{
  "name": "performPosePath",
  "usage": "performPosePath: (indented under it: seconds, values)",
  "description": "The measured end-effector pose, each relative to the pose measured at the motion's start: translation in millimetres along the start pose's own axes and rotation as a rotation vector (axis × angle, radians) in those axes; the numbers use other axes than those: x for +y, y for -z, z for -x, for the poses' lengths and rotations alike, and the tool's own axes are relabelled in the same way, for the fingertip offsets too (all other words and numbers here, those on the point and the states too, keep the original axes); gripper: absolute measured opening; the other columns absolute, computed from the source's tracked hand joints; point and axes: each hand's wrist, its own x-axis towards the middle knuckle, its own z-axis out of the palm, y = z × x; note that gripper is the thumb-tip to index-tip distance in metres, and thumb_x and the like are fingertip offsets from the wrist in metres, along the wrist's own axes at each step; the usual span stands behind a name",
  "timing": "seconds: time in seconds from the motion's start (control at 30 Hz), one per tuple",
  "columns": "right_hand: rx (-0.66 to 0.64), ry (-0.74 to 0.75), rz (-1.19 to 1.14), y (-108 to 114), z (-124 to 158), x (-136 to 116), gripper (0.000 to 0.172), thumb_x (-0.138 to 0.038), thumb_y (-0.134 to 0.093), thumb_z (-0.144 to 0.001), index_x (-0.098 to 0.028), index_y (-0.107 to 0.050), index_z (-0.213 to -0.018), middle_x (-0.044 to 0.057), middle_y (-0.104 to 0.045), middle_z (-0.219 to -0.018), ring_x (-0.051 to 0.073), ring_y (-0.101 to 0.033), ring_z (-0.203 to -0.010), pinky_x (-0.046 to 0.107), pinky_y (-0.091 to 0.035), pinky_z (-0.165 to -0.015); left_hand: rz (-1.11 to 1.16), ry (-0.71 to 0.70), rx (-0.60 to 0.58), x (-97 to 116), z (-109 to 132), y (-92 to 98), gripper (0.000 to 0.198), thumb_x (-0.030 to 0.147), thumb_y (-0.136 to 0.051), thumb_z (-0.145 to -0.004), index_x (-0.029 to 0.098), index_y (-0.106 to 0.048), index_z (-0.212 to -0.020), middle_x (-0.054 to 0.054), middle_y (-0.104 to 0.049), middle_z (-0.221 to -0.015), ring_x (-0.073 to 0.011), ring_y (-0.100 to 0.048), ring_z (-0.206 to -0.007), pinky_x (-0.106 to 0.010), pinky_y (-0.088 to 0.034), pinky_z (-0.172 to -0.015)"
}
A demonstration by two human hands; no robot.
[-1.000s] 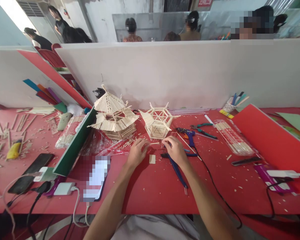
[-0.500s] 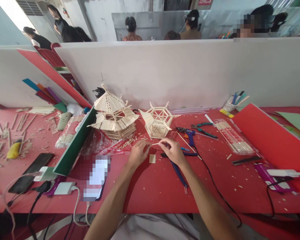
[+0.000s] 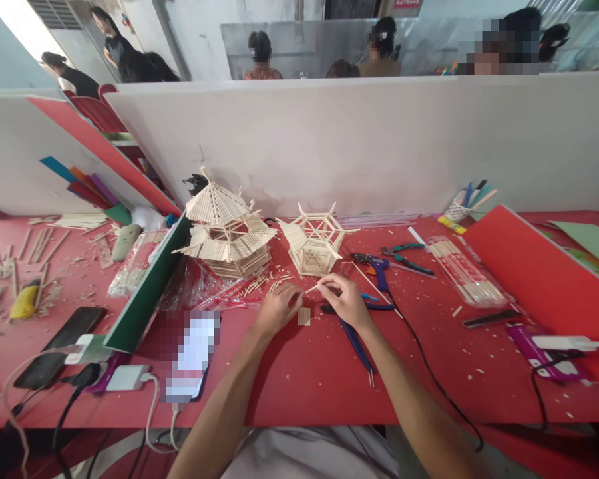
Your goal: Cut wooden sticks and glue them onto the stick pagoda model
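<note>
A short wooden stick [image 3: 311, 289] spans the small gap between my hands. My right hand [image 3: 343, 299] pinches its right end. My left hand [image 3: 281, 306] has its fingers closed at the stick's left end. Just below lies a small panel of joined sticks [image 3: 304, 317] on the red table [image 3: 309, 386]. Behind my hands stands an open six-sided stick frame [image 3: 315, 243], with one roof panel on its left. To its left is a taller stick pavilion [image 3: 224, 229] with two roof tiers. Blue-handled pliers [image 3: 354, 339] lie beside my right hand.
A glue gun [image 3: 378, 269] with a black cable and green-handled pliers [image 3: 404, 256] lie to the right, near packed sticks [image 3: 466, 273]. A phone [image 3: 194, 356] and green board [image 3: 150, 293] are at left. People sit beyond the white partition [image 3: 304, 140].
The stick between my hands has tilted, its left end now lower. My left hand has turned slightly, and my right hand has barely moved. The view has shifted a little.
</note>
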Motion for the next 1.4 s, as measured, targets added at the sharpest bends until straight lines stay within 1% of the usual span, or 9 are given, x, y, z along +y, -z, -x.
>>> performPosePath:
  seconds: [0.17,0.3,0.5,0.73,0.9,1.03,1.13,1.27,1.4]
  values:
    - [0.002,-0.035,-0.038,-0.5,-0.4,0.5,0.021,-0.041,-0.063,-0.089,-0.02,-0.064,-0.086,0.005,-0.072,-0.081,0.021,-0.07,-0.075,0.028,-0.052,-0.064,0.003,0.035,-0.017,3.3,-1.1,1.5,0.014,0.018,-0.053,-0.092,0.019,-0.065,-0.085,-0.003,-0.069,-0.079,-0.0145,-0.064,-0.068,-0.025,-0.049,-0.062]
    - [-0.004,-0.05,-0.07,-0.1,-0.2,-1.6,0.022,-0.042,-0.064,-0.088,-0.02,-0.065,-0.088,0.005,-0.072,-0.08,0.02,-0.069,-0.072,0.028,-0.053,-0.063,0.087,0.184,-0.049,7.4,-3.8,4.9,0.013,0.021,-0.053,-0.091,0.019,-0.064,-0.085,-0.003,-0.07,-0.081,-0.0152,-0.064,-0.07,-0.026,-0.05,-0.065]
    - [0.015,-0.093,-0.185,3.0,-0.6,3.4,0.027,-0.047,-0.067,-0.085,-0.02,-0.065,-0.09,0.003,-0.07,-0.076,0.018,-0.067,-0.067,0.028,-0.055,-0.062,0.079,0.406,0.103,1.2,-5.2,11.6,0.014,0.024,-0.047,-0.093,0.019,-0.058,-0.086,-0.003,-0.065,-0.081,-0.0162,-0.06,-0.073,-0.027,-0.047,-0.065]
    - [0.02,-0.077,-0.244,4.5,-2.4,7.5,0.023,-0.043,-0.068,-0.085,-0.021,-0.065,-0.09,0.003,-0.07,-0.077,0.017,-0.066,-0.067,0.027,-0.054,-0.062,-0.091,0.362,0.077,-5.6,-4.3,24.2,0.035,0.035,-0.041,-0.101,0.02,-0.054,-0.073,-0.001,-0.057,-0.068,-0.0166,-0.056,-0.065,-0.027,-0.041,-0.063]
    - [-0.02,-0.047,-0.145,-1.9,0.0,4.4,0.019,-0.04,-0.065,-0.088,-0.021,-0.066,-0.09,0.004,-0.071,-0.08,0.018,-0.068,-0.073,0.028,-0.054,-0.065,0.051,0.14,-0.03,4.8,-4.7,19.0,0.024,0.035,-0.046,-0.101,0.02,-0.065,-0.1,-0.005,-0.07,-0.093,-0.0179,-0.065,-0.084,-0.029,-0.049,-0.076]
    - [-0.042,-0.024,-0.08,-6.6,0.3,3.2,0.017,-0.037,-0.062,-0.09,-0.021,-0.065,-0.092,0.005,-0.073,-0.087,0.02,-0.071,-0.081,0.028,-0.053,-0.066,0.008,0.043,-0.057,4.9,-4.7,12.0,0.023,0.03,-0.048,-0.1,0.02,-0.067,-0.093,-0.005,-0.069,-0.085,-0.0178,-0.064,-0.078,-0.029,-0.05,-0.073]
    - [-0.007,0.006,0.042,2.3,-3.5,6.2,0.015,-0.035,-0.058,-0.091,-0.021,-0.064,-0.096,0.006,-0.075,-0.092,0.021,-0.072,-0.087,0.029,-0.053,-0.068,-0.103,0.124,0.007,-5.4,-3.3,14.3,0.018,0.025,-0.05,-0.098,0.02,-0.066,-0.093,-0.006,-0.069,-0.087,-0.0199,-0.064,-0.082,-0.031,-0.049,-0.076]
    - [0.164,0.02,0.461,36.5,-7.7,16.5,0.012,-0.025,-0.056,-0.091,-0.02,-0.065,-0.097,0.007,-0.075,-0.095,0.022,-0.07,-0.085,0.032,-0.05,-0.077,-0.297,0.291,0.04,-23.2,1.6,25.5,0.01,0.022,-0.056,-0.093,0.019,-0.065,-0.088,-0.008,-0.069,-0.09,-0.0249,-0.064,-0.089,-0.035,-0.049,-0.078]
    - [0.175,-0.166,0.843,69.2,-5.9,24.8,0.008,-0.018,-0.059,-0.089,-0.021,-0.066,-0.092,0.006,-0.075,-0.092,0.022,-0.069,-0.083,0.028,-0.044,-0.069,-0.387,0.373,0.045,-30.2,5.7,32.3,0.013,0.019,-0.053,-0.093,0.02,-0.064,-0.1,-0.01,-0.068,-0.101,-0.0253,-0.065,-0.091,-0.034,-0.049,-0.077]
